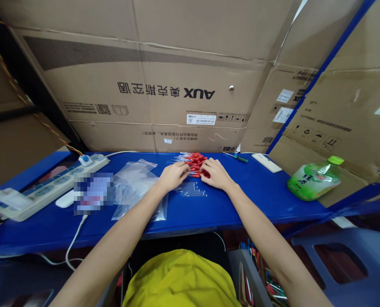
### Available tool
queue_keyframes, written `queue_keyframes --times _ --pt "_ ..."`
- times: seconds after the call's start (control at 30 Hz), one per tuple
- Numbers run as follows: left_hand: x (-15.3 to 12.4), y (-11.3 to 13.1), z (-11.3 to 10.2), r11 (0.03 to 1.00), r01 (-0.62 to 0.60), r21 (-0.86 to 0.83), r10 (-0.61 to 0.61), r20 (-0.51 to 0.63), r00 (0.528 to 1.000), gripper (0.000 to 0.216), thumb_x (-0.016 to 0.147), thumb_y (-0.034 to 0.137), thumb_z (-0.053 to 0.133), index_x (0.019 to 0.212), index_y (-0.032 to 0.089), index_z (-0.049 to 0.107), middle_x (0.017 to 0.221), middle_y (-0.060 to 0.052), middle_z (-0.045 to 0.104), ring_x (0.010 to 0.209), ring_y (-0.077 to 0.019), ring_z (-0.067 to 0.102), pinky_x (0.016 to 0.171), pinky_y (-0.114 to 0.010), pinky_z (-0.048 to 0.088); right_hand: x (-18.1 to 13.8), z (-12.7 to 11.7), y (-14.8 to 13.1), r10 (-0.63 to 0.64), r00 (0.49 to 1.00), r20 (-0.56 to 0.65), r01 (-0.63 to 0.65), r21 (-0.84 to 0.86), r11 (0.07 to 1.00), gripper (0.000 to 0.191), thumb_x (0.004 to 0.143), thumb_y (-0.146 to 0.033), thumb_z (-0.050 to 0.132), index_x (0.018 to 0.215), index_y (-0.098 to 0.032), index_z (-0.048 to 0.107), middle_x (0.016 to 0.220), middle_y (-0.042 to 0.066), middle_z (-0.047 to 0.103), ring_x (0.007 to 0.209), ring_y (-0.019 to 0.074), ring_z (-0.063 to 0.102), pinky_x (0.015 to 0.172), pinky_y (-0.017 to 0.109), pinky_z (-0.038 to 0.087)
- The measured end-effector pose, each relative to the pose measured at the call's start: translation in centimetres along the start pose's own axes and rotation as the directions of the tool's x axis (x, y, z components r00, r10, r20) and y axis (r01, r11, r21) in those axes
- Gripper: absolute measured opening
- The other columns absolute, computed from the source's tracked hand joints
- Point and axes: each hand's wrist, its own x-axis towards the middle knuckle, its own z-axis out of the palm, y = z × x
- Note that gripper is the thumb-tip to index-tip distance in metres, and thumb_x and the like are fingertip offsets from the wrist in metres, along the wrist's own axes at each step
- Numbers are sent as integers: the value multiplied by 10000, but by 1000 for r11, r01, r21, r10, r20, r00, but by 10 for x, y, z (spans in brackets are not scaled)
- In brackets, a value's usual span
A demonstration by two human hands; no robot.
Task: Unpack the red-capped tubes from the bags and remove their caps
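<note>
- Left hand (174, 175) and right hand (216, 174) are resting with fingers curled on the red-tipped pieces (194, 160); I cannot tell whether either is pinching one.
- Several clear plastic bags (130, 185) are lying left, seemingly unfilled.
- The heap, too many to count, is sitting far centre, apparently mostly unsorted.
- About five clear tubes (191, 190) are lying just nearer.
- One green bottle (314, 179) is lying right.

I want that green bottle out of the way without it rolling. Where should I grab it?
Probably around the middle of the green bottle, from above: it lies on its side, cap pointing back and right, so the rounded flank faces up and is clear.
</note>
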Motion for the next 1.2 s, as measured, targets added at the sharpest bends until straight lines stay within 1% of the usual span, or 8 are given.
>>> queue_keyframes --times 0.1,0.23,0.47,0.6,0.77,0.9,1.07,1.2 --pt "0 0 1 1000 8 -10 -8 -11 1000 175 1047 260 508 1091 232 676 1165 -50 730 1063 -220 679 880 -318 527 0 0 -1 -20 999 40 21 -26 999 77 931 -247 656 993 -214 625 1063 63 689 1046 256 552 872 386 362" --pt "0 0 3 1000 -4 -26 3 -29 1000 163 1042 256 520 1096 233 672 1148 -49 724 1046 -219 674 859 -322 526 0 2 1 -5 999 32 7 -45 999 33 963 -233 620 980 -205 618 1062 81 691 1021 260 550 861 390 356" --pt "1 3 4 997 -66 47 71 -117 991 231 1063 332 525 1207 201 651 1261 -108 669 1139 -269 617 976 -403 501 2 2 1 -35 995 -94 30 -54 998 98 1026 -201 539 1066 -190 627 1041 106 721 980 271 562 872 397 361" --pt "3 8 3 992 -91 86 103 -149 984 303 1104 366 432 1234 191 643 1299 -126 663 1172 -280 601 981 -424 484 3 2 -3 -85 980 -179 69 -91 993 177 1082 -224 474 1105 -179 643 1022 112 726 958 266 573 863 392 367" --pt "6 15 3 993 -79 91 85 -64 994 317 1130 267 334 1137 164 633 1144 -116 741 1088 -249 675 962 -395 488 6 3 -14 -133 971 -198 103 -156 982 230 1086 -230 461 1151 -162 671 1045 125 736 968 263 582 863 394 379" --pt "4 20 0 995 -40 91 42 -24 999 264 1116 207 344 1174 162 598 1215 -130 739 1089 -240 705 919 -363 510 8 6 -21 -123 970 -211 75 -220 973 262 1081 -260 472 1188 -151 686 1081 137 735 985 266 584 844 401 366" --pt "3 28 -4 992 -26 126 21 39 999 209 1106 224 365 1111 183 570 1088 -98 751 929 -228 730 820 -331 520 10 10 -25 -121 961 -247 41 -308 951 247 1063 -274 484 1023 -162 700 958 117 694 901 251 554 791 398 325" --pt "3 32 -8 988 -35 150 21 93 995 242 1123 285 334 1146 191 556 1036 -90 758 879 -222 734 761 -310 509 10 14 -26 -130 961 -245 37 -352 935 207 1015 -250 501 924 -176 672 893 106 667 859 250 524 766 395 303"
